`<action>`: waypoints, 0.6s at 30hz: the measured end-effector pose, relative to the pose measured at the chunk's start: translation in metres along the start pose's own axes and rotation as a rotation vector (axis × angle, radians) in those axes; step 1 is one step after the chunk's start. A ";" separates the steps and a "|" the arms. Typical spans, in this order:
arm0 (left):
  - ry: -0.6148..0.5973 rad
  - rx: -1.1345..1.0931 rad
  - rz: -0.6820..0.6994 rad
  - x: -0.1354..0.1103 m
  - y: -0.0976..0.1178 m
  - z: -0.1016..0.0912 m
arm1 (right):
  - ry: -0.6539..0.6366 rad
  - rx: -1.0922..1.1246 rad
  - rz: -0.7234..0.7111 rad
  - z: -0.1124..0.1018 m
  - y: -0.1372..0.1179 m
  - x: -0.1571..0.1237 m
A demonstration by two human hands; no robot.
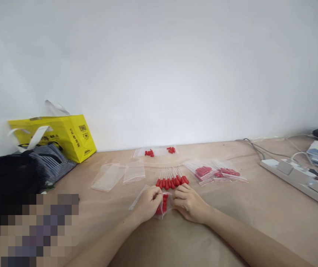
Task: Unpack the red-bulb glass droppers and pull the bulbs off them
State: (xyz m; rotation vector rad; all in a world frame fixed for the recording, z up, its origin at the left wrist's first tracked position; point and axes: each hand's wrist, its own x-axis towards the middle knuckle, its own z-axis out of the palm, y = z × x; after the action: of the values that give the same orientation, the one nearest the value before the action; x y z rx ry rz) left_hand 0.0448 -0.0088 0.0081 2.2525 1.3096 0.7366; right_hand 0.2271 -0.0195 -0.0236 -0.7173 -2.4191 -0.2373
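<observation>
Both hands are closed at the sides of a small clear zip bag [161, 214] on the table. Red-handled pieces [164, 202] show inside it. My left hand [149, 202] pinches the bag's left edge, and my right hand [189, 204] grips its right side; the fingertips are partly hidden. Just beyond my hands lies a fanned row of red-handled tools with thin metal shafts [172, 182], handles toward me. Their exact kind is too small to tell. Another clear bag [138, 198] lies partly under my left hand.
Filled clear bags [217, 171] lie to the right, and bagged red pieces [149, 152] by the wall. Flat clear bags [108, 177] rest at left. A yellow bag [82, 137], striped bag [50, 159] and black bag [8, 185] stand left; a power strip [300, 181] and cables sit right.
</observation>
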 end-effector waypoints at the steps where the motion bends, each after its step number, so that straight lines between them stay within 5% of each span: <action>1: -0.006 0.011 0.016 -0.002 -0.001 -0.004 | -0.009 0.002 0.004 -0.002 0.001 -0.001; 6: -0.137 0.068 0.210 -0.021 -0.019 -0.029 | -0.039 0.018 0.013 -0.009 0.003 -0.003; 10: -0.249 0.102 0.195 -0.036 -0.039 -0.038 | -0.144 0.101 0.061 -0.013 0.000 -0.003; 18: -0.204 0.063 0.209 -0.033 -0.034 -0.033 | -0.158 0.241 0.389 -0.015 -0.014 0.006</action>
State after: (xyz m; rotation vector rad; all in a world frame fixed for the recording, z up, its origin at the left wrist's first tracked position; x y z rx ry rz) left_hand -0.0117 -0.0191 0.0056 2.4672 1.0264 0.5229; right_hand 0.2231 -0.0335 -0.0082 -1.1027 -2.3362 0.2718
